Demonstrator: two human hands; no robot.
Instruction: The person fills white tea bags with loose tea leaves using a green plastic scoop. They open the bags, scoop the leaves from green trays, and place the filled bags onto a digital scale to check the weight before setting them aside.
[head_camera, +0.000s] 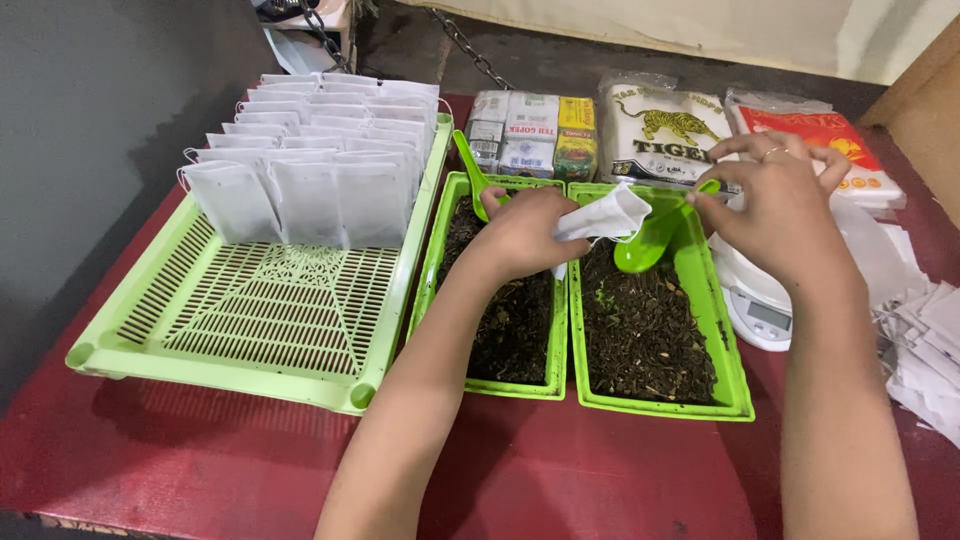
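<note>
Left hand (525, 232) closed on white filter bag (607, 214), mouth turned rightward. Right hand (770, 195) gripping green scoop (650, 240) by its handle, bowl just below and touching bag, above right tray of loose tea (700, 290), near desk's (600, 470) far edge.

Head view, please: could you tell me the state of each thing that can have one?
left hand: shut on white filter bag, held open-mouthed
right hand: shut on green scoop, tipped toward the bag
second scoop: idle in left tray
left tray: holds loose tea
right tray: holds loose tea
slatted tray: partly filled with upright bags
scale: display unreadable
</note>
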